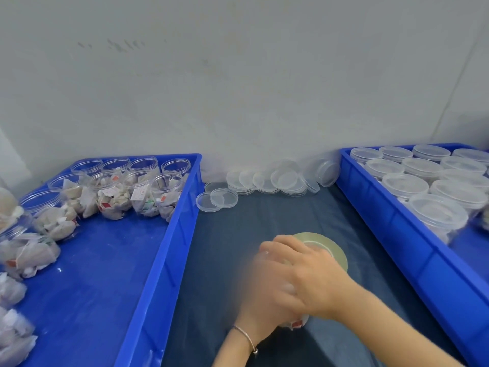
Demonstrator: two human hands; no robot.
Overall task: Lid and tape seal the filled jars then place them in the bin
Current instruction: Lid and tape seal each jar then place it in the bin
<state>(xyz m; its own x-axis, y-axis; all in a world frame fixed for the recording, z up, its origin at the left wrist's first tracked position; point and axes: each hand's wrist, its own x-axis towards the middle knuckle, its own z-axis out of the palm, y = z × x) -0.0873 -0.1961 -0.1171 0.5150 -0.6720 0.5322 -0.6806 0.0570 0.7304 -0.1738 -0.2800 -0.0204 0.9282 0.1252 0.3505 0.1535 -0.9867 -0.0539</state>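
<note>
Jar (297,323), mostly hidden, gripped between blurred left hand (264,292) and right hand (315,276), fingers curled around it, mid-table (238,234); tape roll (332,247) touching behind; blue bins (164,260) flanking.

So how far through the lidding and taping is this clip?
Done: the right bin holds many lidded jars. In hand: both hands work a blurred jar beside the tape roll. Left: open filled jars in the left bin, loose lids.
</note>
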